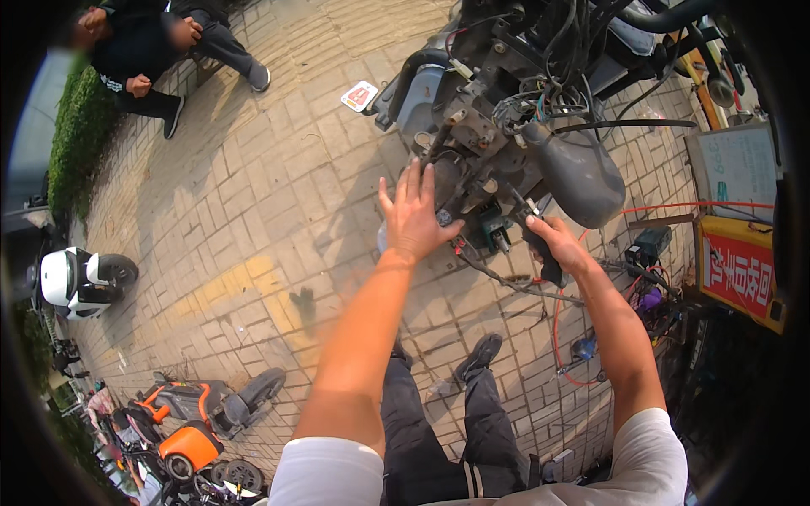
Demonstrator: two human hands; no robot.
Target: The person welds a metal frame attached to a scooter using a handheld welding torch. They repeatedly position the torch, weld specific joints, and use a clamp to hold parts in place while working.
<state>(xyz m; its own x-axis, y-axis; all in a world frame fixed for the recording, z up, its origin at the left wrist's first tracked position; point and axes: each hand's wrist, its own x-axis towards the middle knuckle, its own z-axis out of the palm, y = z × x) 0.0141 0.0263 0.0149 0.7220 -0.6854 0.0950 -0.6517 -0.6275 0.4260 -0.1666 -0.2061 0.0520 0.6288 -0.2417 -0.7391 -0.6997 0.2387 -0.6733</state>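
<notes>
A partly stripped scooter or motorbike (472, 135) stands in front of me, its metal parts and wires bare. My left hand (413, 215) is held out with its fingers spread, over or against the dark parts on its near side; whether it touches them I cannot tell. In my right hand (561, 244) is a black-handled tool (550, 268) with a short metal tip at its upper end; its exact kind is unclear. The tip is close to the machine, below a dark rounded plastic part (582, 177). A dark cable (515, 285) hangs beneath both hands.
A red hose (557, 337) loops over the brick paving at right, near tools and cables (650, 287). A yellow-and-red sign box (742, 270) stands beyond. Orange scooters (190, 443) are at lower left, a white scooter (72, 282) at left. Another person (139, 63) is at upper left.
</notes>
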